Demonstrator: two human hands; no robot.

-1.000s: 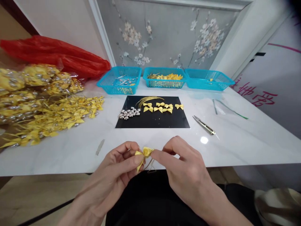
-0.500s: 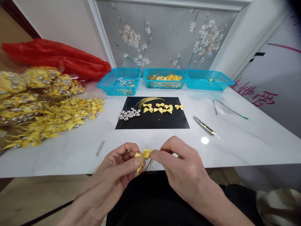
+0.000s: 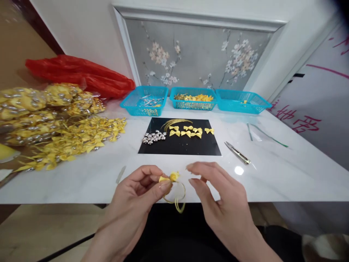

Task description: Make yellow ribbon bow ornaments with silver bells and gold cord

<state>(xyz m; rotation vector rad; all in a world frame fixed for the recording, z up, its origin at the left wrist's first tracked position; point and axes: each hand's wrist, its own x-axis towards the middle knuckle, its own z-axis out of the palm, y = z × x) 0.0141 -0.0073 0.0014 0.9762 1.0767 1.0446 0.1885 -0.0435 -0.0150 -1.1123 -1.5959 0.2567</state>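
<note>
Between thumb and fingers, my left hand (image 3: 145, 191) pinches a yellow ribbon bow (image 3: 173, 177) above the table's front edge. A thin gold cord (image 3: 180, 208) hangs from the bow in loops. My right hand (image 3: 218, 191) is just right of the bow, thumb and fingers apart, with nothing visible between them. Beyond the hands lies a black mat (image 3: 177, 148). On it are several yellow bows (image 3: 185, 134), a cluster of silver beads (image 3: 154, 137) and a bundle of gold cords (image 3: 178, 121).
Thread snips (image 3: 237, 153) lie right of the mat. Three blue baskets (image 3: 193, 105) line the wall. Bagged and loose yellow bow pieces (image 3: 73, 140) are heaped at left before a red plastic bag (image 3: 81, 76). A green tie (image 3: 268, 135) lies at right.
My right hand has let go at the bow and moved slightly right, its fingers parting. The gold cord now hangs in wider loops. The head view has shifted a little.
</note>
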